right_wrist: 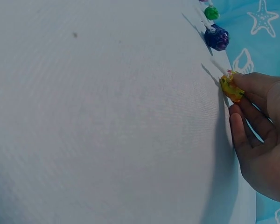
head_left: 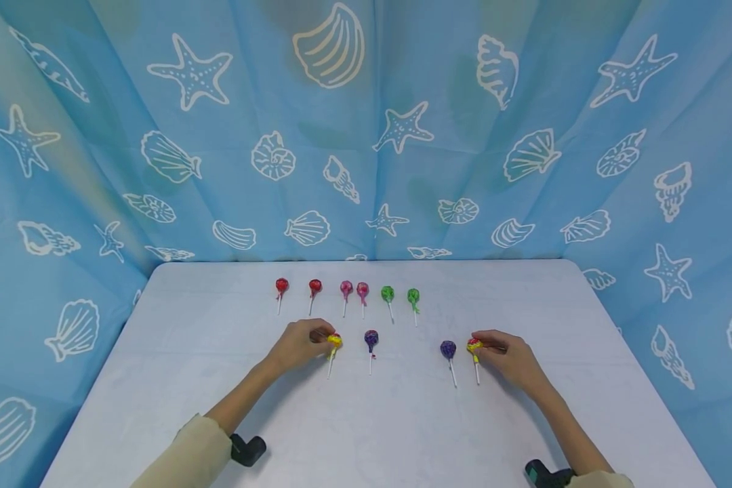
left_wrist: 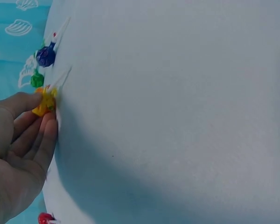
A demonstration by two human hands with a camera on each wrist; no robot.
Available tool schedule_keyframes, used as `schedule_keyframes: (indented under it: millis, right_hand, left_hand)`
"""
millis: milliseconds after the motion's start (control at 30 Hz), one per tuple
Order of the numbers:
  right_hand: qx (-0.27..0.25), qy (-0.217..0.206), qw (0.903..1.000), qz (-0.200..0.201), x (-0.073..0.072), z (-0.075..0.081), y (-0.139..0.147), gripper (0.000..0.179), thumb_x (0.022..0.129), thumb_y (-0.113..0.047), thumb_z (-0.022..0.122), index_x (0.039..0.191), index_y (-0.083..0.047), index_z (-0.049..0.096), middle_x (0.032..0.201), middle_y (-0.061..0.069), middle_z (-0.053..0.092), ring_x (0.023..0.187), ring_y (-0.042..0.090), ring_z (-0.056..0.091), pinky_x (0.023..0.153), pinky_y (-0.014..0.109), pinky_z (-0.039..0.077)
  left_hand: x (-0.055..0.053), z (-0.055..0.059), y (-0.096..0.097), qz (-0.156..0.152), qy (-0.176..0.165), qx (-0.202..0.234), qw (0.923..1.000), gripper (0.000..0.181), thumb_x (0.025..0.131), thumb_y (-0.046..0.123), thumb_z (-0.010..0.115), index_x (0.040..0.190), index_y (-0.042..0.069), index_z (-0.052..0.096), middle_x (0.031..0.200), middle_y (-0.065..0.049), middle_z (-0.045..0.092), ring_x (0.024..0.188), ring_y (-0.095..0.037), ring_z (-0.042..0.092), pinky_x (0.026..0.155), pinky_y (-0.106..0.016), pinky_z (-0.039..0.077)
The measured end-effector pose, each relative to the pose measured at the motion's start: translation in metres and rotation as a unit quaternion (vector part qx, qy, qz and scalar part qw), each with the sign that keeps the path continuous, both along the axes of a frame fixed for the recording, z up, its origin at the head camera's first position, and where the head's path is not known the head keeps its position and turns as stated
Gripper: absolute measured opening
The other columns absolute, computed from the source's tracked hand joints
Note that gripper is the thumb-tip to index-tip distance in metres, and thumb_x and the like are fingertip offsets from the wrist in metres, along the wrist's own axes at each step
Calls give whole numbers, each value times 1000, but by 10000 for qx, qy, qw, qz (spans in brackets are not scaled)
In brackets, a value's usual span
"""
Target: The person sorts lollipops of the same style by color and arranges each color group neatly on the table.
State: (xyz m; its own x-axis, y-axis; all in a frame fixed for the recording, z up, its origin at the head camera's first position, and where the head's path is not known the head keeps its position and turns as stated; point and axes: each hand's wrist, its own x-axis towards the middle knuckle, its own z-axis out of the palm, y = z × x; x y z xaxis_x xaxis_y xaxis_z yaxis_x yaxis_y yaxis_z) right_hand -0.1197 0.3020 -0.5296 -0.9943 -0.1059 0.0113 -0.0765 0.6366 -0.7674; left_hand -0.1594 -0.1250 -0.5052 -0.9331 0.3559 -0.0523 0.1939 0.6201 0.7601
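My left hand (head_left: pixel 303 346) pinches a yellow-wrapped lollipop (head_left: pixel 334 341) by its head, between thumb and fingers; its white stick points toward me. In the left wrist view the same yellow lollipop (left_wrist: pixel 46 101) shows at the fingertips. Just right of it lies a purple lollipop (head_left: pixel 371 338). On the other side, my right hand (head_left: pixel 512 359) pinches a second yellow lollipop (head_left: pixel 474 344), with red on top, by its head. Another purple lollipop (head_left: pixel 448 350) lies to its left. The right wrist view shows thumb and fingers on that yellow head (right_wrist: pixel 232 88).
Behind, a row of lollipops runs along the white table (head_left: pixel 390 427): two red (head_left: pixel 282 285), two pink (head_left: pixel 346 289) and two green (head_left: pixel 388 294). A blue curtain (head_left: pixel 366 169) with shells and starfish hangs at the table's far edge.
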Motion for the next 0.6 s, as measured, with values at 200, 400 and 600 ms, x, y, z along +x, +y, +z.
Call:
schedule_keyframes:
  millis: [200,400,600]
  right_hand:
    - [-36,-2,10000,19,1,0,0,33,95,-13,69,125,0,66,119,17,67,109,34,64,87,17,49]
    - [-2,-13,10000,-1,2,-2,1,33,95,-15,69,126,-1,66,121,17,67,112,34,63,89,24,52]
    - [-31,-11,10000,-36,1,-3,2,33,96,-15,69,126,-2,67,121,17,66,112,33,63,87,16,48]
  left_hand:
    - [0,-1,-4,32,-88,-19,10000,24,88,8,76,111,7,73,99,2,70,84,-12,61,77,-25,54]
    - [2,-2,-16,99,-70,43,9999,25,88,9,75,113,7,75,104,0,72,88,-13,64,80,-28,55]
    - [3,-1,-39,413,23,-7,9991,24,87,9,77,111,7,76,104,0,72,90,-16,65,81,-31,56]
